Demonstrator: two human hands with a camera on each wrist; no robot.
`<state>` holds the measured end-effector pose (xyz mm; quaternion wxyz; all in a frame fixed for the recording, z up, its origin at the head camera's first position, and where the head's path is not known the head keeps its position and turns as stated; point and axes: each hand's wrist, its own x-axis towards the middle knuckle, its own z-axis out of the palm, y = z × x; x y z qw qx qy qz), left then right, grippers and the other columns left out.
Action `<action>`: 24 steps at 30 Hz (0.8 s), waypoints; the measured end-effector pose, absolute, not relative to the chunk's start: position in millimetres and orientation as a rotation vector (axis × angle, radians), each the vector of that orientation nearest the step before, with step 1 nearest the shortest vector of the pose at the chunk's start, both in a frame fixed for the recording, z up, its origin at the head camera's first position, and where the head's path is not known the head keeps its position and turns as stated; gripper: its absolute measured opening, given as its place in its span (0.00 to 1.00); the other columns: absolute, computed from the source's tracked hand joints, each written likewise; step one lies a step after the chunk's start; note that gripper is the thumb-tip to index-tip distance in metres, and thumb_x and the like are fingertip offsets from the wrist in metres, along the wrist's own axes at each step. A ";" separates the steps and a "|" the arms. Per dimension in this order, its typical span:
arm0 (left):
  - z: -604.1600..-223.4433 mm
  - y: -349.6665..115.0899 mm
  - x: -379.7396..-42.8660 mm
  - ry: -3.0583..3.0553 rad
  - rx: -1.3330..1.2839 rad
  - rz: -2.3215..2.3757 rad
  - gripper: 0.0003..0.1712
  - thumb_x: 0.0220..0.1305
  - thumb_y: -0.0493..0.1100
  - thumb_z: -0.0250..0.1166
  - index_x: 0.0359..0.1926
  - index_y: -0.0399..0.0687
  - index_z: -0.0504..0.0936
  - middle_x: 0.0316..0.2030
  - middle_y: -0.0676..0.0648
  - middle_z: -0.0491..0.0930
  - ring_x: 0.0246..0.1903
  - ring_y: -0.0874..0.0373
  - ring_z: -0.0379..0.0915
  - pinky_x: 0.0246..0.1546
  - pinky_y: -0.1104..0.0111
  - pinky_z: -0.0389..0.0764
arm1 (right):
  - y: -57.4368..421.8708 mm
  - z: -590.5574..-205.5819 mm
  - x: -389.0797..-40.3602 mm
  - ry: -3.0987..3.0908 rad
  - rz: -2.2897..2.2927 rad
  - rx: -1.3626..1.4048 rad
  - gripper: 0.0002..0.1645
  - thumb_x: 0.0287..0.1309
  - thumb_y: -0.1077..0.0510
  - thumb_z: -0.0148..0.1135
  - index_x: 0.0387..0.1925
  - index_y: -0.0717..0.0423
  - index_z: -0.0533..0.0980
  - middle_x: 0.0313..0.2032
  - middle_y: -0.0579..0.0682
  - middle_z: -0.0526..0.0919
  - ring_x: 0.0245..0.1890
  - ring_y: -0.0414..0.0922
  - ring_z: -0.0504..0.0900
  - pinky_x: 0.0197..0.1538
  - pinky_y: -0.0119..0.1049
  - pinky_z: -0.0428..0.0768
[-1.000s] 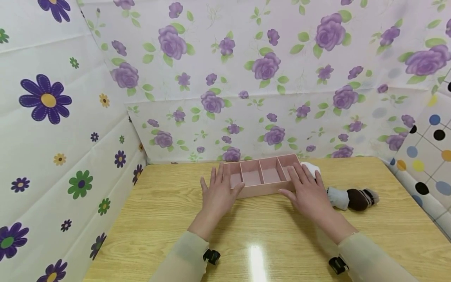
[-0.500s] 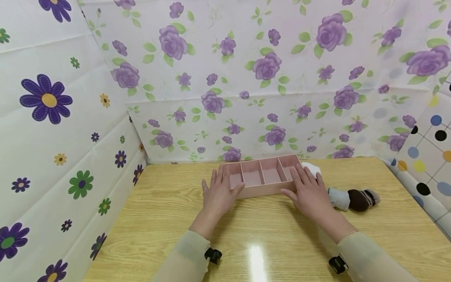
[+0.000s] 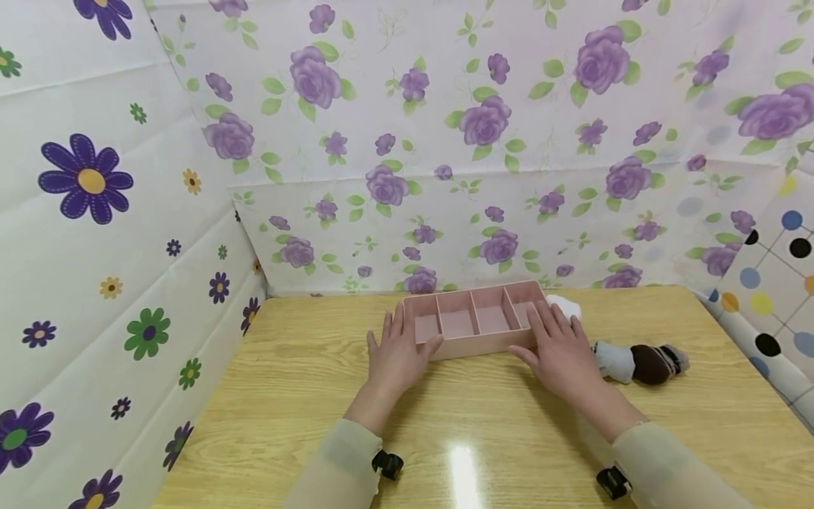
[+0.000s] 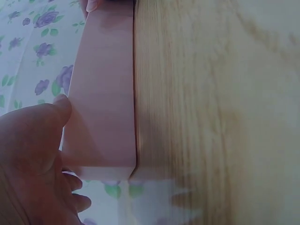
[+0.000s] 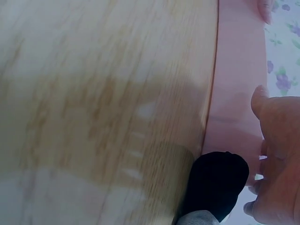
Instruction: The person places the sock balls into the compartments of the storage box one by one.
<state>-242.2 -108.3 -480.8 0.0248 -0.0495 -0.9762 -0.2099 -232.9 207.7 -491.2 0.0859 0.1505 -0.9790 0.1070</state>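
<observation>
As the pink box (image 3: 480,345) stretches left to right between them, the left hand (image 3: 396,357) and right hand (image 3: 562,358) flank its ends equally closely, fingers extended, unclenched.

Just below the centre of the frame, a pink box (image 3: 480,346) with four compartments sits at the back of a wooden bench (image 3: 286,403). The left hand (image 3: 396,359) lies at its left end and the right hand (image 3: 562,355) at its right end, fingers extended. A white bundle (image 3: 569,309) shows behind the right hand; pale blue (image 3: 615,362), dark brown (image 3: 649,365) and striped rolls (image 3: 677,358) lie right of it. Purple-rose cloth (image 3: 407,141) fills the upper frame.
</observation>
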 end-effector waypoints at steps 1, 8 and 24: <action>-481.8 -108.3 -242.2 -3.025 -0.149 -0.647 0.58 0.82 0.75 0.52 0.91 0.46 0.40 0.89 0.44 0.40 0.87 0.42 0.36 0.79 0.27 0.42 | 207.6 -491.5 -232.5 -2.920 0.320 0.449 0.54 0.82 0.34 0.59 0.87 0.66 0.54 0.86 0.69 0.51 0.84 0.71 0.49 0.81 0.73 0.47; -487.6 -110.3 -242.1 -3.012 -0.135 -0.693 0.61 0.79 0.77 0.53 0.91 0.46 0.39 0.89 0.44 0.41 0.87 0.40 0.38 0.79 0.27 0.42 | 205.0 -491.8 -228.4 -2.924 0.358 0.449 0.54 0.81 0.36 0.61 0.87 0.65 0.53 0.85 0.69 0.51 0.85 0.70 0.47 0.82 0.72 0.46; -493.5 -118.7 -241.6 -2.972 -0.114 -0.813 0.61 0.79 0.75 0.56 0.91 0.47 0.39 0.89 0.42 0.45 0.87 0.39 0.41 0.78 0.26 0.43 | 197.5 -492.5 -222.7 -2.917 0.354 0.455 0.54 0.79 0.34 0.62 0.86 0.64 0.57 0.85 0.68 0.56 0.85 0.70 0.49 0.83 0.69 0.47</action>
